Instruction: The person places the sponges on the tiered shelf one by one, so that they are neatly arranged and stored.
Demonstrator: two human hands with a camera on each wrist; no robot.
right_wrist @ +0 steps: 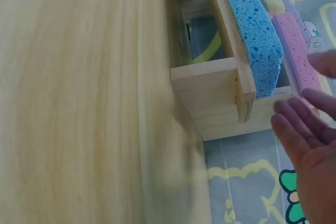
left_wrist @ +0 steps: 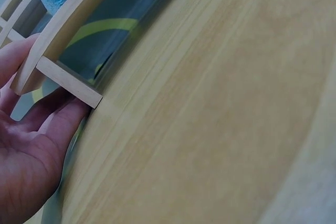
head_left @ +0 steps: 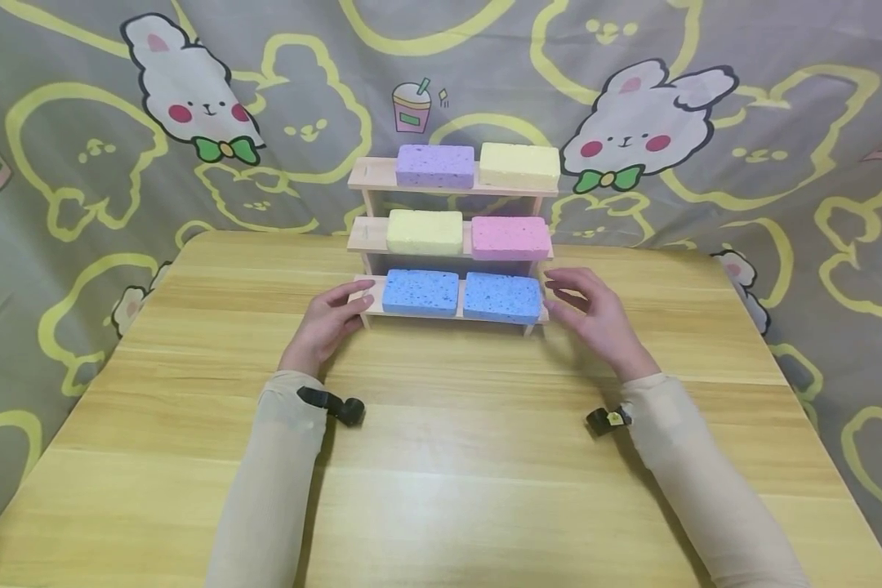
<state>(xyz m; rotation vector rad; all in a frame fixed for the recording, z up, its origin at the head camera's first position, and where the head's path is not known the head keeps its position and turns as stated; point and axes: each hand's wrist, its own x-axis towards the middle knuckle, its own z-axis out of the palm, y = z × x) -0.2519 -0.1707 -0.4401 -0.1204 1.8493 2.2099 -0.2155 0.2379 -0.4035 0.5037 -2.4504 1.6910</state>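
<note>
A three-tier wooden rack stands at the back of the table with sponges in pairs. Two blue sponges lie on the lowest tier. A yellow sponge and a pink sponge share the middle one, and a purple sponge sits beside another yellow sponge on top. My left hand grips the lowest tier's left end, thumb over the board and fingers by the leg. Beside the right end, my right hand is held with fingers spread, apart from the rack in the right wrist view.
The wooden table stretches in front of the rack. A grey curtain with rabbit drawings hangs close behind it and around the sides. Each wrist carries a small black camera.
</note>
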